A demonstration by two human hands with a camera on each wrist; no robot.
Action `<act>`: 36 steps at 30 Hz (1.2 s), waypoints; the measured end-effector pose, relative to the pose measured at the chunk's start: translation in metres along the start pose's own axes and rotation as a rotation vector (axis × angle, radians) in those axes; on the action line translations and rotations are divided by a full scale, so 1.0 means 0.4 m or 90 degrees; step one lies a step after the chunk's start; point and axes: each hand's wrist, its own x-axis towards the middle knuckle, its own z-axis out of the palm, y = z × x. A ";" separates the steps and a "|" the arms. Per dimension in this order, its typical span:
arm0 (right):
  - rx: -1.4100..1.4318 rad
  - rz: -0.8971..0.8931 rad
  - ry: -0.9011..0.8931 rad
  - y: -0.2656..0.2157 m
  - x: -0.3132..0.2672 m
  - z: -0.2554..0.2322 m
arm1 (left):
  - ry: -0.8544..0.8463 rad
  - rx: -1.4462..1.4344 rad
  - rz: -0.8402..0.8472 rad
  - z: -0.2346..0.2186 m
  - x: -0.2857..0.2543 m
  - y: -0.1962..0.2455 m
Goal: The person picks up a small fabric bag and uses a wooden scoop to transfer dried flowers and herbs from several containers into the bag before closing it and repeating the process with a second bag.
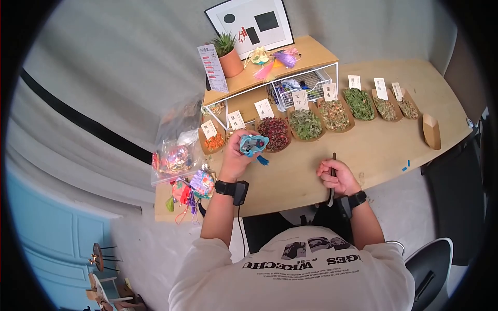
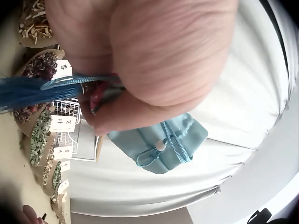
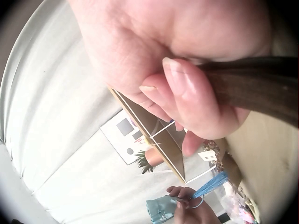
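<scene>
My left hand [image 1: 236, 155] holds up a light blue drawstring pouch [image 1: 253, 145], its mouth spread and facing the head camera. In the left wrist view the pouch [image 2: 161, 144] shows a white bead and cords, and a dark blue tassel [image 2: 42, 93] hangs beside the fingers. To the right, above the table, my right hand [image 1: 338, 177] grips a dark, slender tool [image 1: 331, 194] with curled fingers. The right wrist view shows the tool's dark brown handle [image 3: 257, 86] across the palm; its far end is hidden there.
Labelled paper trays of dried herbs [image 1: 306, 124] curve along the table [image 1: 290, 181]. An empty paper tray [image 1: 431, 132] stands at the right. Plastic bags [image 1: 176, 155] and colourful pouches [image 1: 202, 182] lie at the left. Behind are a wooden shelf [image 1: 311, 52], potted plant [image 1: 231, 63] and wire basket [image 1: 311, 96].
</scene>
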 end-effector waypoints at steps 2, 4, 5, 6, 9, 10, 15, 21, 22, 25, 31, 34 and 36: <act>0.000 0.002 -0.008 0.007 0.001 -0.009 | -0.010 0.008 -0.001 -0.008 -0.004 -0.013; 0.027 -0.058 0.016 0.020 0.001 -0.007 | -0.020 0.016 -0.002 -0.010 -0.009 -0.018; 0.025 -0.058 0.016 0.024 0.006 0.028 | -0.022 0.040 -0.010 -0.009 -0.012 -0.016; 0.003 -0.142 0.119 0.034 0.015 0.070 | -0.025 0.066 -0.018 -0.010 -0.015 -0.015; -0.095 -0.260 0.189 0.013 0.015 0.077 | -0.013 0.126 -0.062 -0.032 -0.021 -0.035; -0.197 -0.285 0.131 -0.008 0.003 0.089 | -0.014 0.127 -0.064 -0.046 -0.023 -0.049; -0.452 -0.384 0.185 -0.004 0.023 0.264 | 0.016 0.290 -0.040 -0.068 -0.024 -0.075; -0.349 -0.396 0.032 0.054 0.160 0.290 | 0.049 0.403 -0.025 -0.026 -0.019 -0.047; -0.348 -0.398 0.031 0.060 0.182 0.291 | 0.047 0.404 -0.024 -0.018 -0.016 -0.033; -0.342 -0.351 0.020 0.059 0.215 0.296 | 0.031 0.549 0.063 -0.016 -0.011 -0.024; -0.237 -0.353 0.114 0.038 0.232 0.278 | 0.091 0.415 -0.063 -0.035 -0.007 -0.039; -0.229 -0.327 0.084 0.067 0.255 0.290 | 0.080 0.543 -0.040 -0.001 0.003 -0.020; -0.268 -0.346 0.056 0.084 0.281 0.281 | 0.053 0.627 0.008 0.012 0.009 -0.014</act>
